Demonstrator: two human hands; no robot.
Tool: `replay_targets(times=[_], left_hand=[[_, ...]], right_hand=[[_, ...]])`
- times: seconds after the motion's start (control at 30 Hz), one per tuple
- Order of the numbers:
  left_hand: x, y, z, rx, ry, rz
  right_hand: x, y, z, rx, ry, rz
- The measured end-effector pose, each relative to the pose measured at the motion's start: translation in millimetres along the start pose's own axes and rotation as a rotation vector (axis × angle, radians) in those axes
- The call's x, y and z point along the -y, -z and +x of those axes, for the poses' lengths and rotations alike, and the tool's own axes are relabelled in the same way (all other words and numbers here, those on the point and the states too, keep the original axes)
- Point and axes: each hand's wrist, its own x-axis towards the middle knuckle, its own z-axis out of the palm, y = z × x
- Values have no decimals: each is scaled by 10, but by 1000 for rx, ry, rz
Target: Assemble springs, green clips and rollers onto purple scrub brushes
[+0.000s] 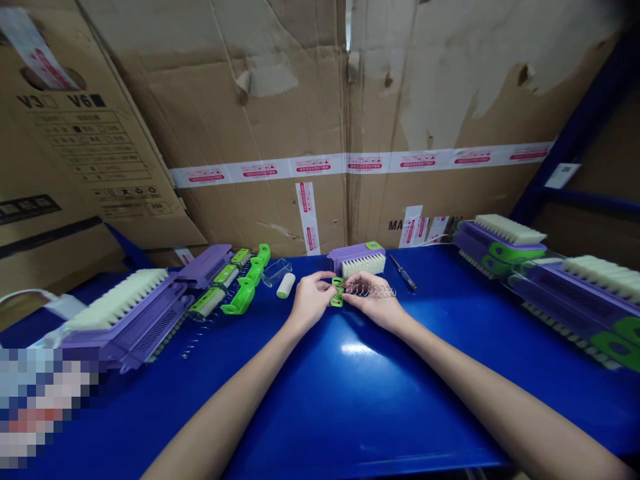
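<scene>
Purple brush — just beyond the hands — screwdriver right.

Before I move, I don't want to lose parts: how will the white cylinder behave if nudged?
The white cylinder would probably roll if nudged, being round and apparently lying on its side on the blue table. Its smooth surface may be slippery. The clear box beside it might block one way.

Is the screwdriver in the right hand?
No, the screwdriver lies on the blue table, while the right hand has its fingers at the small green piece.
</scene>
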Motion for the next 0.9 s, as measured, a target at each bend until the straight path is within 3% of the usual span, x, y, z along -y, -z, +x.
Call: replay_targets(times=[0.2, 0.5, 0.77, 0.9], left_hand=[[-48, 6, -30, 13, 33, -37], [14, 5, -23, 36, -18, -25], [-79, -8, -59, 56, -17, -51], [-107, 15, -65, 121, 8, -104]], right_hand=[[-2, 17, -22, 27, 68, -89], [-3, 27, -31, 111, 322, -201], [8, 14, -33, 7, 355, -211], [4, 14, -18, -42, 316, -221]])
